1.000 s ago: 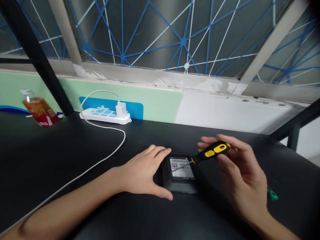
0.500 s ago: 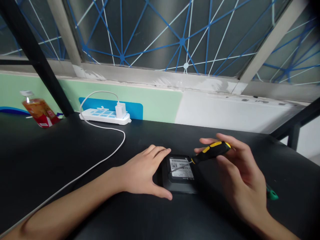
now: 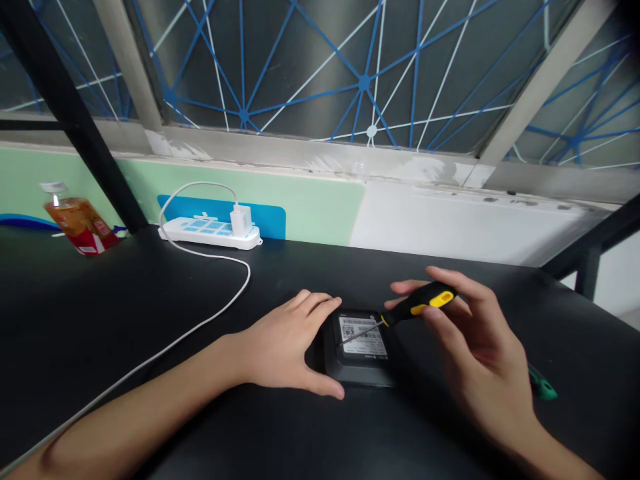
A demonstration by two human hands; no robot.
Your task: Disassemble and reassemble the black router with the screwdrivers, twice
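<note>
A black box-shaped device (image 3: 357, 372) with a white printed label lies on the dark table. My left hand (image 3: 285, 343) is around its left side, thumb at the near edge and fingers at the far edge, steadying it. My right hand (image 3: 480, 340) grips the black and yellow handle of a screwdriver (image 3: 423, 303) between thumb and fingers. The shaft slants down to the left across the label, and its tip meets the device near the label's left edge.
A green-handled tool (image 3: 543, 385) lies partly behind my right hand. A white power strip (image 3: 210, 230) with a plugged-in charger (image 3: 241, 220) stands at the wall; its white cable (image 3: 200, 325) runs down the left. A drink bottle (image 3: 80, 220) stands far left.
The screwdriver handle has turned, its yellow patches now showing lower. My right thumb and fingers have shifted slightly left. My left hand and the device have stayed put.
</note>
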